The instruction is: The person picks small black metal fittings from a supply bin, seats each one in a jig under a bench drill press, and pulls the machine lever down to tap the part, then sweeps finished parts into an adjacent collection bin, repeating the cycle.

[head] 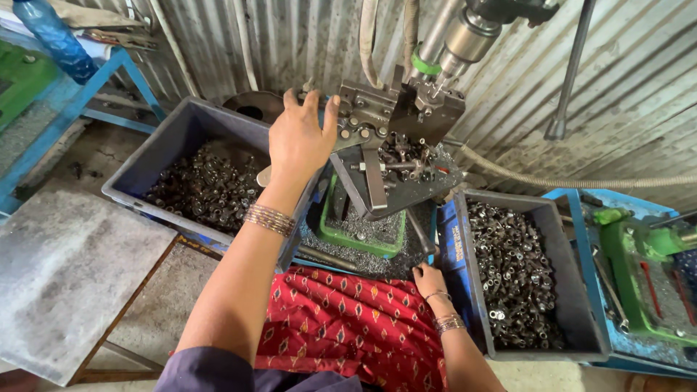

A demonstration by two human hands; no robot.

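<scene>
Two hands are seen, both bare with bangles at the wrists. Nearest the camera, a red patterned cloth [341, 327] is spread over the lap. The right hand [430, 279] is held low, just above the cloth, resting at the near edge of the machine's tray beside the grey bin on the right [573, 305]; its fingers are curled down, and whether anything is pinched cannot be told. That bin is filled with small dark metal parts [508, 268]. To the left, a flat grey slab [65, 276] is laid on a metal frame. Further out, a green tray [330, 232] strewn with metal swarf is set under the machine. A second grey bin [174, 138], also loaded with small metal parts, is placed at the left. The left hand [299, 138] is raised over this bin's right end, fingers spread open and nothing gripped, its fingertips touching the metal fixture block [377, 112] of the machine. Loose parts are scattered on the sloped plate [406, 181] under the fixture. Above, a drill spindle [465, 36] is pointed down at the fixture. Corrugated sheet wall [305, 36] is seen behind.
</scene>
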